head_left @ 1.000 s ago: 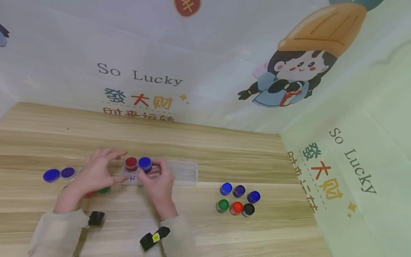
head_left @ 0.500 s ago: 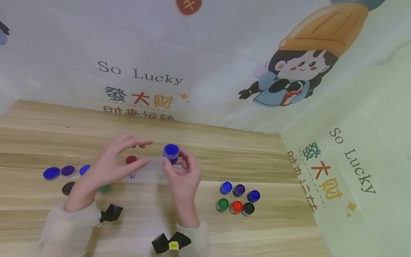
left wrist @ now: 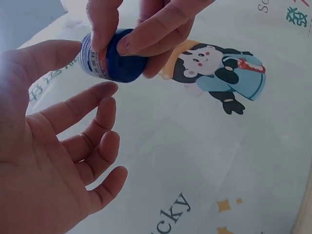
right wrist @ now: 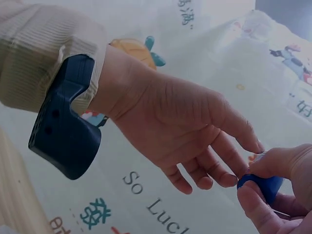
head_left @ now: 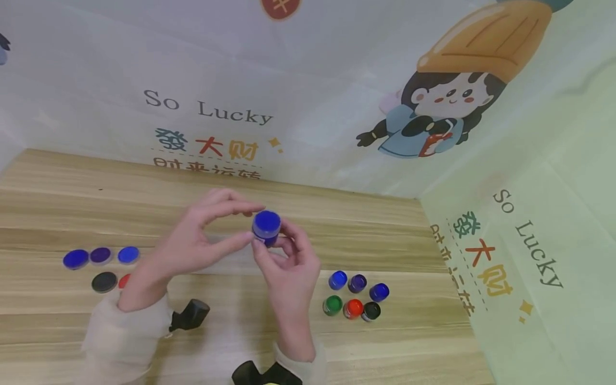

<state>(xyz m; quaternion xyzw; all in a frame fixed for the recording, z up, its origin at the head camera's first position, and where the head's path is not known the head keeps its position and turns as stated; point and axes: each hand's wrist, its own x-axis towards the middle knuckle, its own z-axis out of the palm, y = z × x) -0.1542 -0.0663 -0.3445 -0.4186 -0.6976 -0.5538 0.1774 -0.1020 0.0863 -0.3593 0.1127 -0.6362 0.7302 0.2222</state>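
My right hand (head_left: 289, 262) grips a small paint jar (head_left: 266, 227) with blue contents and a clear-rimmed lid, raised above the table. In the left wrist view, its fingers pinch the blue jar body and a printed label shows on the side. My left hand (head_left: 202, 230) reaches in from the left, thumb and index finger spread around the lid. Its thumb tip meets the lid's rim in that wrist view, while the index fingertip (left wrist: 109, 88) appears slightly apart from it. Both hands hang over a clear plastic tray (head_left: 226, 267), mostly hidden behind them.
Round lids lie at left: blue (head_left: 76, 259), purple (head_left: 101, 255), a second blue (head_left: 128, 255), black (head_left: 104, 282) and a partly hidden red (head_left: 124, 280). Several paint jars stand at right, among them green (head_left: 332, 305), red (head_left: 353, 308) and black (head_left: 371, 311). A printed cloth (head_left: 313, 107) backs the wooden table.
My right hand has lifted the blue paint jar off the tray area, up and to the right. My left hand has followed rightward, its thumb and finger now at the jar's lid.
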